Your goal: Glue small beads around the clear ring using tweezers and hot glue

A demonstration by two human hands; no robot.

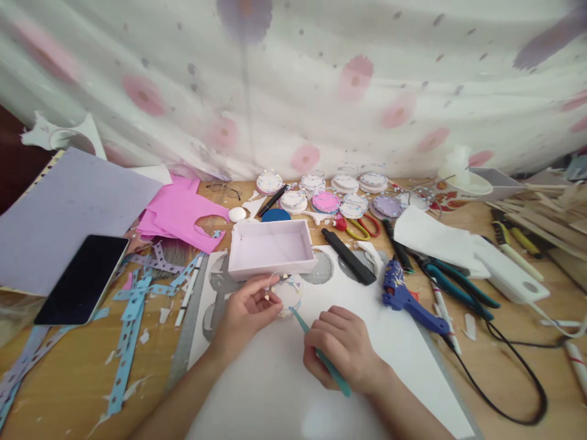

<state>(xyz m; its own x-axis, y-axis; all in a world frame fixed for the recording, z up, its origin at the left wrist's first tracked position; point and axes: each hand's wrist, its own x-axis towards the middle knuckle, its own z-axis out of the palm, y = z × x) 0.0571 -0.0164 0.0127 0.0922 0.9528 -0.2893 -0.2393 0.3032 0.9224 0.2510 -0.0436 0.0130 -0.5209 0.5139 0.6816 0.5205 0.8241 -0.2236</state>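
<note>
The round disc (290,296), pale with small ornaments around its rim, is located over the white sheet (275,385), just in front of the pale pink box (270,267). Whether it touches the sheet cannot be determined. The left hand (247,311) grips the disc at its left edge between thumb and fingertips. The right hand (339,348) is closed around a slim teal tool (334,373), whose tip meets the disc's lower rim area.

The sheet lies on a grey mat (181,360), which lies on the wooden worktop (73,403). A black cutter (348,256) lies to the right of the box. Beyond the box stand several round decorated pieces, one with a bright pink top (326,201).

On the right side: a blue glue gun (415,305) with black cable, and teal-handled pliers (452,287) near it. On the left side: blue punched strips (129,342), a dark-screened phone (82,280) and bright pink sheets (178,211). A flowered curtain (284,79) hangs behind the worktop.
</note>
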